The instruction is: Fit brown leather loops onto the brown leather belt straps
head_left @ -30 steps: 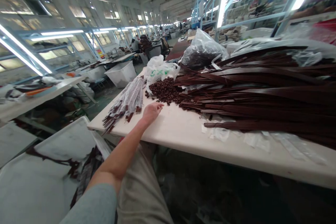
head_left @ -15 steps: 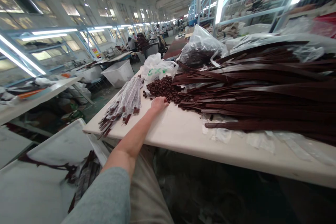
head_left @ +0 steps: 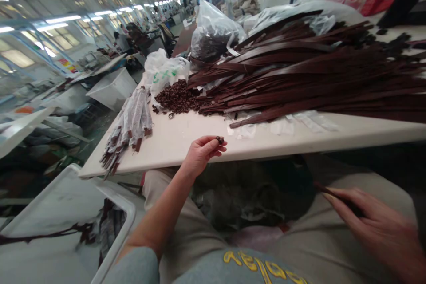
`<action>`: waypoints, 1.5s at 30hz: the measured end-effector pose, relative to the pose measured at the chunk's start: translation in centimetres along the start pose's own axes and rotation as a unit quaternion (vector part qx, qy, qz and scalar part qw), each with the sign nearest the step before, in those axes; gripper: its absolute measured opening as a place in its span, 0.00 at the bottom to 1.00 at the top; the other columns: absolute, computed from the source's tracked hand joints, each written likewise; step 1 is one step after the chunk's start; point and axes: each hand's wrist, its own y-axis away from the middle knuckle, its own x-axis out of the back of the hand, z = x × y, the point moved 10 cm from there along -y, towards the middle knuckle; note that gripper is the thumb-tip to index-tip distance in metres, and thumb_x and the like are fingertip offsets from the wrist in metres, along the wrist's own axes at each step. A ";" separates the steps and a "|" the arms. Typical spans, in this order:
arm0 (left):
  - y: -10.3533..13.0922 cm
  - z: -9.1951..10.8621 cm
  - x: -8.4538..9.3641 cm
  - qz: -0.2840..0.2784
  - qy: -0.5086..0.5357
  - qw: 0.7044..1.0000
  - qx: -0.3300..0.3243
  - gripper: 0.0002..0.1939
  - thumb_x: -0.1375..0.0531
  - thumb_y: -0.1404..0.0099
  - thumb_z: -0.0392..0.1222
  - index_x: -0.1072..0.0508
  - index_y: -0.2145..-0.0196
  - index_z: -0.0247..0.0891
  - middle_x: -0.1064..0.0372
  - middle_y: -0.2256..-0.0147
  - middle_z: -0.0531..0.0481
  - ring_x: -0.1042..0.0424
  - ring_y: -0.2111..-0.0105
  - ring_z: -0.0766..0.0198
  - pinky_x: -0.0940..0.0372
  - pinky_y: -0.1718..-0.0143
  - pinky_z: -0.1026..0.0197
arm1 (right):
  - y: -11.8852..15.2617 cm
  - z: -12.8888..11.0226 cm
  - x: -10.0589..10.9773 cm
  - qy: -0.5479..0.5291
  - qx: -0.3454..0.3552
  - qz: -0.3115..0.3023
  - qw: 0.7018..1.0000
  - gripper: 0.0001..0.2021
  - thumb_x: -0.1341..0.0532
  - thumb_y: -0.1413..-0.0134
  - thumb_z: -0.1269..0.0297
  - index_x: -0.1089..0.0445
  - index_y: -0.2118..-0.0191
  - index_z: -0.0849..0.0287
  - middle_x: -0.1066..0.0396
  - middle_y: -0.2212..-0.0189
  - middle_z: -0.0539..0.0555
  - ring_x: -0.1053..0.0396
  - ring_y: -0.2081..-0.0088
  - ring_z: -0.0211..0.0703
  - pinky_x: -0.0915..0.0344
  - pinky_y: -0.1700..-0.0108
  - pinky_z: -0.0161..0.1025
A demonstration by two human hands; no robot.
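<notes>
My left hand (head_left: 203,153) is raised just over the table's front edge, its thumb and fingertips pinching a small dark brown piece (head_left: 219,140). Beyond it lies a heap of small dark brown pieces (head_left: 179,97), one of which, at the near side, looks like a ring. Low on the right, my right hand (head_left: 376,219) is over my thigh, closed around a dark brown strip (head_left: 328,191). Most of that strip is hidden by the hand, and blur softens its outline. A large pile of long dark brown strips (head_left: 282,84) covers the table's right part.
Bundled strips in pale wrapping (head_left: 131,115) lie on the left of the white table (head_left: 179,140). Behind the heap are a white plastic bag (head_left: 163,69) and a clear bag (head_left: 216,31) with dark contents. A white bin (head_left: 43,213) stands below left.
My left hand has drawn back from the heap toward me with a small dark brown piece. My right hand, holding a strip, has come into view. The view has turned right and down.
</notes>
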 end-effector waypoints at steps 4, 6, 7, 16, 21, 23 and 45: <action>2.8 -2.3 -3.8 -0.018 0.059 0.998 0.027 0.20 0.25 0.54 0.50 0.27 0.72 0.36 0.20 0.67 0.48 0.22 0.71 0.65 0.33 0.74 0.70 | -2.4 -6.4 1.2 -0.052 0.045 0.001 0.998 0.05 0.40 0.35 0.63 0.27 0.57 0.53 0.28 0.73 0.50 0.28 0.74 0.39 0.35 0.72 0.36; 3.7 -3.0 -5.6 -0.038 0.077 0.996 0.039 0.21 0.24 0.55 0.50 0.30 0.74 0.36 0.21 0.68 0.49 0.22 0.72 0.66 0.35 0.76 0.71 | -3.7 -8.9 1.8 -0.105 0.054 0.006 0.993 0.04 0.40 0.36 0.65 0.27 0.58 0.55 0.31 0.75 0.48 0.31 0.75 0.37 0.37 0.71 0.36; 4.0 -3.3 -6.4 -0.048 0.086 0.994 0.045 0.22 0.24 0.55 0.49 0.31 0.75 0.36 0.22 0.69 0.50 0.23 0.74 0.67 0.35 0.77 0.72 | -4.2 -9.9 1.9 -0.123 0.059 0.006 0.991 0.04 0.39 0.36 0.66 0.27 0.59 0.56 0.32 0.76 0.48 0.32 0.76 0.37 0.37 0.71 0.35; 5.4 -5.3 -8.9 -0.058 0.128 0.989 0.035 0.21 0.23 0.57 0.49 0.24 0.68 0.38 0.27 0.76 0.56 0.30 0.81 0.73 0.35 0.79 0.71 | -4.8 -12.3 -0.5 -0.179 0.080 -0.008 0.980 0.05 0.40 0.37 0.70 0.26 0.62 0.62 0.31 0.73 0.51 0.32 0.72 0.38 0.38 0.69 0.36; 5.5 -5.9 -9.3 -0.055 0.117 0.992 -0.002 0.16 0.25 0.53 0.49 0.21 0.70 0.39 0.29 0.79 0.55 0.35 0.83 0.74 0.40 0.81 0.71 | -4.3 -12.1 -1.5 -0.189 0.068 -0.021 0.979 0.06 0.40 0.37 0.69 0.25 0.63 0.62 0.29 0.73 0.52 0.32 0.72 0.38 0.38 0.69 0.36; 5.7 -6.1 -9.4 -0.063 0.096 0.993 -0.015 0.15 0.25 0.53 0.49 0.20 0.71 0.39 0.29 0.79 0.55 0.37 0.83 0.75 0.42 0.80 0.70 | -4.1 -12.0 -1.9 -0.200 0.060 -0.028 0.978 0.07 0.40 0.37 0.69 0.25 0.64 0.62 0.29 0.73 0.51 0.32 0.72 0.37 0.38 0.69 0.36; 6.2 -7.0 -6.3 -0.018 -0.019 1.000 -0.003 0.10 0.27 0.51 0.46 0.19 0.71 0.41 0.25 0.73 0.53 0.35 0.78 0.72 0.39 0.74 0.66 | -1.7 -9.8 -6.0 -0.154 0.021 -0.222 0.963 0.12 0.45 0.34 0.59 0.28 0.58 0.60 0.23 0.65 0.55 0.26 0.66 0.45 0.37 0.65 0.38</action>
